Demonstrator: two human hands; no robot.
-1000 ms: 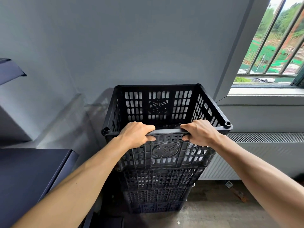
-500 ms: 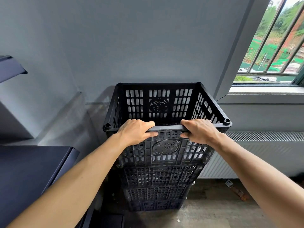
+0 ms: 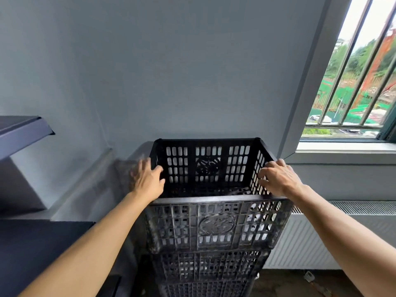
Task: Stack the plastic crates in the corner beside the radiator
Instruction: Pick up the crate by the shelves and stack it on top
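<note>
A black slotted plastic crate [image 3: 216, 224] sits on top of a stack of the same crates [image 3: 210, 266] in the corner, against the grey wall and left of the white radiator [image 3: 310, 239]. My left hand [image 3: 146, 181] is blurred at the top crate's left side rim, fingers spread and holding nothing. My right hand [image 3: 278, 177] lies on the right side rim with its fingers apart and draped over the edge, not closed around it. The top crate is empty inside.
A dark cabinet top [image 3: 32, 243] stands close on the left, with a dark shelf [image 3: 21, 129] above it. A barred window and its sill [image 3: 342, 146] are at the upper right. A small scrap [image 3: 309, 276] lies on the floor below the radiator.
Both hands have let go of the crate's front rim and moved apart to its left and right side rims. The view has shifted so the crate sits lower in the frame.
</note>
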